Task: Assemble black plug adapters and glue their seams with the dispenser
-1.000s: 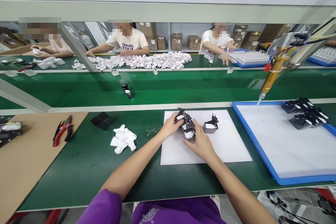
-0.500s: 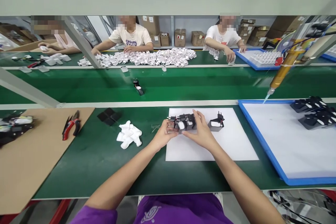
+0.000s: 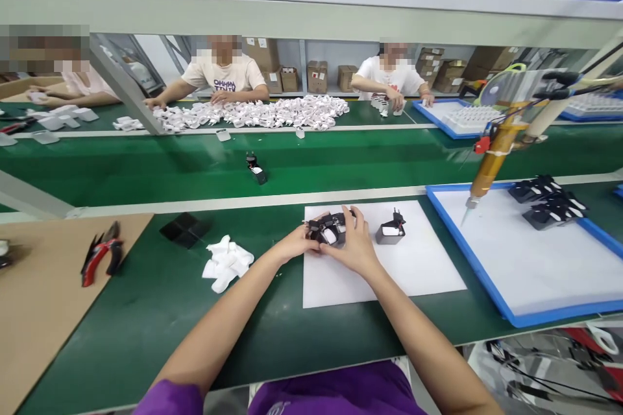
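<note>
Over the white sheet (image 3: pixel 384 279), a small group of open black plug adapters (image 3: pixel 331 233), with white pieces inside, sits between my two hands. My left hand (image 3: pixel 298 243) grips its left end, fingers partly hidden behind it. On the right end, my right hand (image 3: pixel 356 243) closes with thumb in front and fingers over the top. A single black adapter (image 3: pixel 390 233) with its plug pins pointing up stands on the sheet, right of my right hand. Crumpled white pieces (image 3: pixel 226 264) lie left of my left forearm.
Left are black square pieces (image 3: pixel 185 230) and red-handled pliers (image 3: pixel 101 253) on cardboard (image 3: pixel 43 311). A blue-rimmed tray (image 3: pixel 491 285) holds more black adapters (image 3: pixel 549 204) under an amber dispenser (image 3: pixel 492 159). One adapter (image 3: pixel 256 168) lies on the green belt. Co-workers sit beyond a white heap (image 3: pixel 272 113).
My view has turned and tilted, so most of the bench appears further left. Both hands keep their hold on the black adapters, which stay over the sheet.
</note>
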`<action>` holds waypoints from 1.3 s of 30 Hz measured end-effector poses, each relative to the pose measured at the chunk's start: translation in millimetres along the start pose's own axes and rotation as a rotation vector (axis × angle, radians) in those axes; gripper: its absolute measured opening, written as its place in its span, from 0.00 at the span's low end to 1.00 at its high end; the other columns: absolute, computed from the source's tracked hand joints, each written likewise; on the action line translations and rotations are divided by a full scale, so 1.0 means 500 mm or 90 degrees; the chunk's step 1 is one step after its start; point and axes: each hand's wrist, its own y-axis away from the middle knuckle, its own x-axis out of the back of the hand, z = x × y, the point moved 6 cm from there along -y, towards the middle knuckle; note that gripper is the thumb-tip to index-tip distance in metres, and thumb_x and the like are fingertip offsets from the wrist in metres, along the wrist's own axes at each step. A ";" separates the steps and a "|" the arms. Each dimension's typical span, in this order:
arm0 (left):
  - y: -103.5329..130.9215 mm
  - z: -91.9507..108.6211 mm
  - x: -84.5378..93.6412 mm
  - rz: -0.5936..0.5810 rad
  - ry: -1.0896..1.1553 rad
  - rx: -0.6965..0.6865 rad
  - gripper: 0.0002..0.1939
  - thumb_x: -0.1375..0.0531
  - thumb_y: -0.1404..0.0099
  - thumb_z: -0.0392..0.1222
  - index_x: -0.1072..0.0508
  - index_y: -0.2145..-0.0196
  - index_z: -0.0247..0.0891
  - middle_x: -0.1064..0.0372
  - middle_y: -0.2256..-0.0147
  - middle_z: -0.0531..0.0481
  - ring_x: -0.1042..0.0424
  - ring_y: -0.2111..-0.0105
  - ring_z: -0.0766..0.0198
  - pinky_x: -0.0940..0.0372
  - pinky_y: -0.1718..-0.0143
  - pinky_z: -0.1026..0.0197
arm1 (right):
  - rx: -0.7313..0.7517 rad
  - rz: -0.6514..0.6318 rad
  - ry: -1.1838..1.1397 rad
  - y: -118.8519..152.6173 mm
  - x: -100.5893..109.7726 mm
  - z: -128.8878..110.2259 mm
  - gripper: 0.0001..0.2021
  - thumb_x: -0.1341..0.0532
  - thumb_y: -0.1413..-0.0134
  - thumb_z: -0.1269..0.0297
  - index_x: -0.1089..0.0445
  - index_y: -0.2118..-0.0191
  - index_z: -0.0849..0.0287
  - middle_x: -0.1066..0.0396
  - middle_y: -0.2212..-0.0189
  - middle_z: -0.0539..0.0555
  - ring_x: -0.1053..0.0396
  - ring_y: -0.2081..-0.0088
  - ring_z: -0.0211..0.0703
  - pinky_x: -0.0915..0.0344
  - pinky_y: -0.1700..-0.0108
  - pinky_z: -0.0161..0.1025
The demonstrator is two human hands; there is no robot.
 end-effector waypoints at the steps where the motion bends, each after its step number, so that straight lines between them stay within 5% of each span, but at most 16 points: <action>1: -0.004 0.005 -0.003 -0.025 -0.017 0.008 0.36 0.36 0.55 0.34 0.33 0.46 0.35 0.26 0.64 0.47 0.29 0.72 0.63 0.31 0.71 0.61 | -0.003 0.002 -0.008 -0.003 0.002 0.000 0.48 0.31 0.58 0.56 0.54 0.34 0.59 0.60 0.36 0.62 0.50 0.41 0.64 0.41 0.43 0.59; 4: -0.010 0.024 0.000 -0.026 -0.080 -0.037 0.36 0.36 0.53 0.37 0.35 0.44 0.35 0.26 0.60 0.45 0.27 0.69 0.59 0.30 0.70 0.60 | -0.001 -0.006 -0.029 -0.013 0.004 -0.005 0.51 0.28 0.65 0.57 0.52 0.35 0.58 0.59 0.36 0.62 0.50 0.41 0.63 0.41 0.43 0.58; 9: -0.014 0.036 0.034 -0.002 -0.254 -0.094 0.38 0.33 0.53 0.42 0.35 0.43 0.39 0.35 0.44 0.42 0.36 0.44 0.45 0.39 0.43 0.48 | 0.006 0.009 -0.056 -0.040 0.000 -0.004 0.53 0.25 0.72 0.52 0.47 0.37 0.54 0.56 0.38 0.61 0.48 0.45 0.66 0.40 0.47 0.62; 14: -0.004 0.008 0.048 -0.097 -0.186 -0.009 0.44 0.31 0.53 0.54 0.37 0.39 0.46 0.38 0.40 0.44 0.36 0.44 0.38 0.33 0.49 0.47 | 0.064 0.042 -0.102 -0.020 0.013 0.014 0.50 0.23 0.78 0.56 0.42 0.43 0.53 0.50 0.42 0.58 0.45 0.47 0.60 0.40 0.45 0.57; 18: 0.019 -0.007 -0.003 -0.228 -0.054 0.004 0.44 0.34 0.48 0.59 0.41 0.37 0.50 0.46 0.36 0.43 0.28 0.55 0.42 0.30 0.59 0.51 | 0.171 0.091 -0.218 0.056 0.086 0.021 0.47 0.25 0.78 0.56 0.42 0.44 0.53 0.50 0.42 0.58 0.47 0.43 0.56 0.45 0.40 0.50; 22: 0.036 -0.019 -0.052 -0.287 -0.010 0.017 0.39 0.37 0.44 0.58 0.43 0.37 0.55 0.47 0.36 0.44 0.27 0.61 0.50 0.30 0.60 0.51 | 0.181 0.061 -0.363 0.155 0.197 0.053 0.42 0.28 0.74 0.50 0.40 0.47 0.56 0.48 0.42 0.60 0.50 0.38 0.56 0.49 0.37 0.46; 25: 0.029 -0.026 -0.052 -0.270 -0.028 0.002 0.33 0.40 0.41 0.59 0.40 0.39 0.58 0.44 0.37 0.46 0.28 0.59 0.49 0.30 0.60 0.52 | 0.119 0.090 -0.359 0.211 0.292 0.136 0.38 0.33 0.65 0.49 0.40 0.45 0.55 0.49 0.41 0.59 0.50 0.38 0.54 0.52 0.36 0.45; 29: 0.000 -0.033 -0.036 -0.214 -0.066 -0.013 0.32 0.41 0.40 0.61 0.38 0.40 0.54 0.39 0.41 0.42 0.32 0.54 0.46 0.32 0.57 0.50 | -0.057 0.278 -0.135 0.196 0.428 0.339 0.35 0.37 0.64 0.52 0.42 0.47 0.57 0.45 0.43 0.60 0.43 0.42 0.52 0.47 0.39 0.45; 34: -0.012 -0.035 -0.039 -0.204 -0.057 0.011 0.31 0.40 0.40 0.59 0.36 0.41 0.51 0.37 0.43 0.41 0.32 0.54 0.47 0.33 0.55 0.50 | -0.185 0.365 -0.035 0.027 0.530 0.560 0.32 0.37 0.65 0.50 0.41 0.52 0.61 0.39 0.52 0.61 0.40 0.48 0.54 0.44 0.42 0.50; 39: 0.001 -0.028 -0.033 -0.179 -0.011 0.015 0.29 0.40 0.38 0.55 0.35 0.41 0.49 0.37 0.42 0.41 0.32 0.52 0.48 0.35 0.51 0.49 | -0.273 0.357 0.052 -0.117 0.541 0.648 0.33 0.34 0.62 0.50 0.38 0.50 0.63 0.40 0.50 0.64 0.43 0.45 0.56 0.47 0.41 0.49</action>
